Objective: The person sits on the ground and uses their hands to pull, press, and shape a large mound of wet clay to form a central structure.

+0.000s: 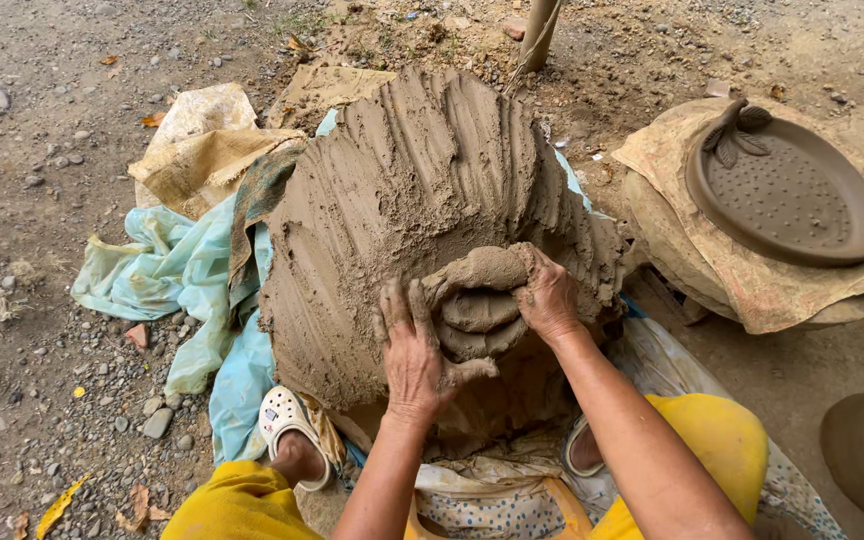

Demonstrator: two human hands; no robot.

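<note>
Clearly outdoors, on bare ground with pebbles.
Clay mound: large grey-brown clay mound [412, 200] at centre, grooved with finger marks, resting on cloths on the gravel ground [42, 330].
Clay lump: smaller clay lump [477, 310] at the mound's 5 o'clock face, folded in thick rolls, partly pulled away from the mass.
Left hand: left hand [417, 350] pressed flat on the mound just at 9 o'clock of the lump, fingers spread and pointing to 12 o'clock, thumb hooked under the lump; grip apart, touching but not clamped.
Right hand: right hand [549, 297] at 3 o'clock of the lump, fingers curled over its top roll; grip clamped on the clay lump.
Cloths: pale blue plastic sheet [167, 270] at 9 o'clock of the mound, tan sack [202, 160] at 10 o'clock.
Clay dish: oval clay dish [787, 190] with dotted floor and leaf-shaped trim, at 3 o'clock, well apart from the mound, lying on brown paper over a round block.
Feet: white clog [287, 420] at 7 o'clock, touching the blue sheet.
Clothing: yellow trousers [732, 440] at 6 o'clock, on both knees.
Post: thin wooden post [539, 30] at 12 o'clock, behind the mound.
</note>
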